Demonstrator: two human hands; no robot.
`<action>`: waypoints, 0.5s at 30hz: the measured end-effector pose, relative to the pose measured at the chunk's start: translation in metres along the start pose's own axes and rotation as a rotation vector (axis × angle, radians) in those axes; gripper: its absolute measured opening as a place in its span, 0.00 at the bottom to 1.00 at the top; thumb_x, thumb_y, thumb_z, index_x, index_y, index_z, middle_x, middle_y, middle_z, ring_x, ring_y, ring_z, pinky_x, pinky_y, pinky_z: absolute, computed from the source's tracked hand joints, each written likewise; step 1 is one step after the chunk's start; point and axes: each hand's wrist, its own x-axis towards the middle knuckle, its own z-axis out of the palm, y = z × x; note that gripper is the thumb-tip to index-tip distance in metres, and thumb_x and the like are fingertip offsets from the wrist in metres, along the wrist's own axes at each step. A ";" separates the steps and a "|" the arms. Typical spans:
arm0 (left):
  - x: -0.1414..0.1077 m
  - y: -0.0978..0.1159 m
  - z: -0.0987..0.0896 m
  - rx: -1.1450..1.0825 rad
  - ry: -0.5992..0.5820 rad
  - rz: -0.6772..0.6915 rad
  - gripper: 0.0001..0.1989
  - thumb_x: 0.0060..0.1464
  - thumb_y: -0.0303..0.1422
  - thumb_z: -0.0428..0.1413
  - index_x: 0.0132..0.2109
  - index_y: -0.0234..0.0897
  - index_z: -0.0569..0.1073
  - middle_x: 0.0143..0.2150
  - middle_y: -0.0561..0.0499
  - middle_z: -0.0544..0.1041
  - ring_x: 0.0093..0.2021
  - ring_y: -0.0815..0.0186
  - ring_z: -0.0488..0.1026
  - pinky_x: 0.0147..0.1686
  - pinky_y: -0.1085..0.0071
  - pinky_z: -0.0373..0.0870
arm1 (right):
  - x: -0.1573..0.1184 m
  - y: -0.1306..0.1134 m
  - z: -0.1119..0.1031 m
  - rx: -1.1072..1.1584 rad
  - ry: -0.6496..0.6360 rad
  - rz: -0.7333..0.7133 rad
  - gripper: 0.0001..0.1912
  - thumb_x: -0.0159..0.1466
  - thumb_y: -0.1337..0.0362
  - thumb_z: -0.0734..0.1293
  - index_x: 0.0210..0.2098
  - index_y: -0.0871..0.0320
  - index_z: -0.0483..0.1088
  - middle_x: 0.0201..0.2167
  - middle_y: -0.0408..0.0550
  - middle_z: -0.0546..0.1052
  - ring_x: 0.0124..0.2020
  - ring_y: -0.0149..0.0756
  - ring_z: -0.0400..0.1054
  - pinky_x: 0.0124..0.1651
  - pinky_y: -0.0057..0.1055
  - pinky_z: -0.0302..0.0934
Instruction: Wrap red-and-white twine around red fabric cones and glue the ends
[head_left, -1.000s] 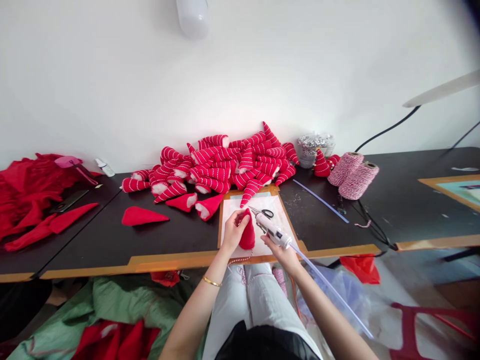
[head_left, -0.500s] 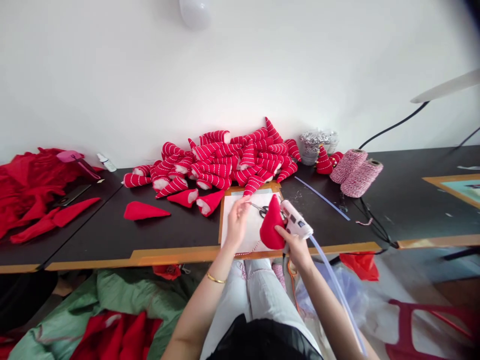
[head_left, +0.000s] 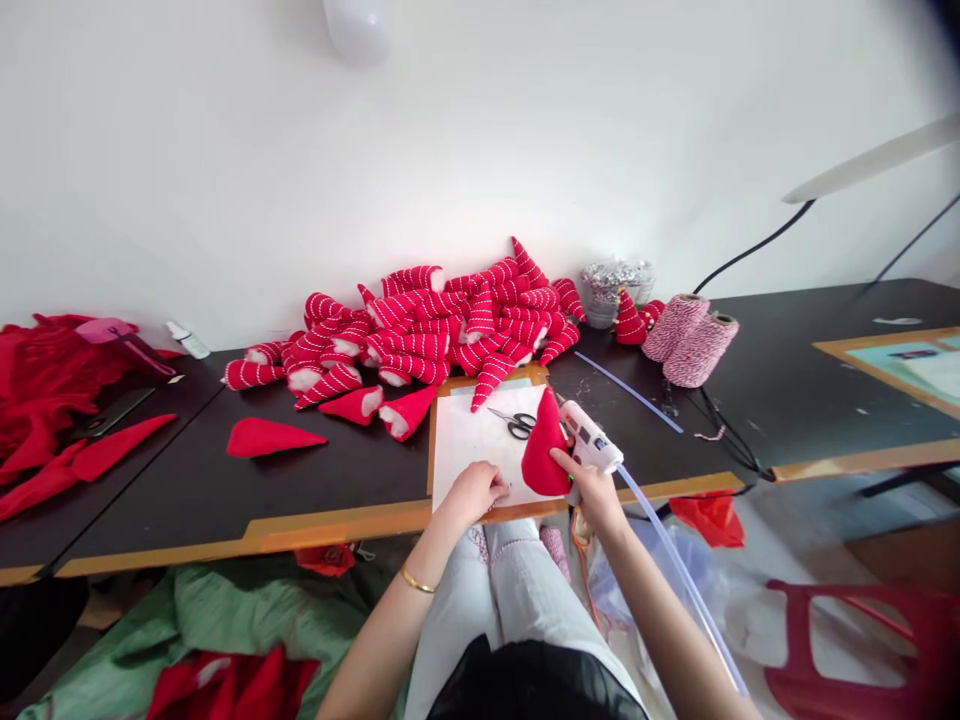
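My right hand [head_left: 596, 492] grips a white hot glue gun [head_left: 589, 437], and its thumb presses a plain red stuffed cone [head_left: 545, 455] against the gun's side. From the back of the gun trails a long translucent glue stick [head_left: 660, 535]. Low over the white sheet [head_left: 469, 430], at the table's front edge, the fingers of my left hand [head_left: 476, 492] are pinched together. A short bit of red-and-white twine seems to show at those fingertips, mostly hidden. Black-handled scissors [head_left: 519, 427] lie on the sheet, partly behind the cone.
Twine-wrapped red cones [head_left: 420, 325] are heaped at the back. Plain red cones [head_left: 276, 438] lie in front of them. Two twine spools [head_left: 701, 350], a loose glue stick [head_left: 630, 392] and a clear tub [head_left: 616, 290] stand or lie to the right. Red fabric [head_left: 60, 390] is piled left.
My left hand has come down from beside the scissors to the sheet's near edge, its fingers now at the twine. My right hand still holds the glue gun and cone. The view has shifted slightly.
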 end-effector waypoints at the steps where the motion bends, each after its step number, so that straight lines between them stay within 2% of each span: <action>1: -0.001 0.000 -0.001 -0.004 0.012 0.003 0.12 0.48 0.30 0.61 0.20 0.40 0.69 0.20 0.51 0.73 0.23 0.62 0.71 0.31 0.67 0.65 | -0.001 -0.001 0.001 -0.007 -0.015 0.012 0.31 0.48 0.57 0.80 0.49 0.56 0.73 0.38 0.44 0.79 0.39 0.41 0.76 0.45 0.37 0.73; 3: -0.001 0.001 -0.007 -0.021 0.047 0.012 0.11 0.49 0.31 0.60 0.22 0.40 0.69 0.22 0.51 0.73 0.25 0.61 0.71 0.32 0.66 0.66 | -0.004 -0.004 0.005 -0.038 -0.054 0.012 0.31 0.49 0.57 0.80 0.51 0.55 0.73 0.39 0.45 0.79 0.40 0.42 0.76 0.45 0.37 0.73; 6: 0.001 0.010 -0.026 -0.102 0.100 0.033 0.08 0.55 0.35 0.58 0.29 0.39 0.71 0.27 0.50 0.77 0.30 0.60 0.75 0.36 0.65 0.69 | -0.008 -0.006 0.011 -0.111 -0.128 -0.053 0.34 0.50 0.57 0.78 0.56 0.52 0.72 0.44 0.46 0.80 0.44 0.44 0.75 0.47 0.38 0.72; 8: 0.002 0.020 -0.042 -0.289 0.128 0.048 0.07 0.56 0.38 0.58 0.36 0.38 0.75 0.30 0.50 0.79 0.33 0.61 0.76 0.38 0.66 0.71 | -0.010 -0.005 0.014 -0.161 -0.151 -0.052 0.33 0.50 0.56 0.78 0.55 0.52 0.73 0.42 0.46 0.80 0.43 0.44 0.75 0.45 0.38 0.72; 10: 0.002 0.030 -0.056 -0.494 0.148 0.049 0.12 0.53 0.39 0.62 0.42 0.37 0.77 0.32 0.50 0.79 0.33 0.62 0.76 0.38 0.66 0.72 | -0.013 -0.002 0.017 -0.189 -0.161 -0.011 0.30 0.49 0.56 0.78 0.50 0.53 0.74 0.38 0.46 0.80 0.39 0.44 0.75 0.42 0.38 0.72; 12: 0.002 0.039 -0.064 -0.580 0.168 0.055 0.13 0.52 0.40 0.64 0.40 0.36 0.79 0.30 0.50 0.78 0.32 0.64 0.74 0.37 0.68 0.71 | -0.015 0.000 0.020 -0.196 -0.178 0.006 0.27 0.48 0.56 0.78 0.46 0.53 0.75 0.34 0.46 0.79 0.37 0.44 0.74 0.39 0.38 0.72; 15: 0.003 0.045 -0.064 -0.600 0.215 0.059 0.14 0.52 0.43 0.65 0.34 0.35 0.80 0.25 0.52 0.74 0.26 0.68 0.67 0.29 0.71 0.65 | -0.019 0.000 0.023 -0.207 -0.205 -0.025 0.24 0.48 0.55 0.78 0.43 0.52 0.76 0.33 0.46 0.79 0.37 0.44 0.74 0.37 0.37 0.71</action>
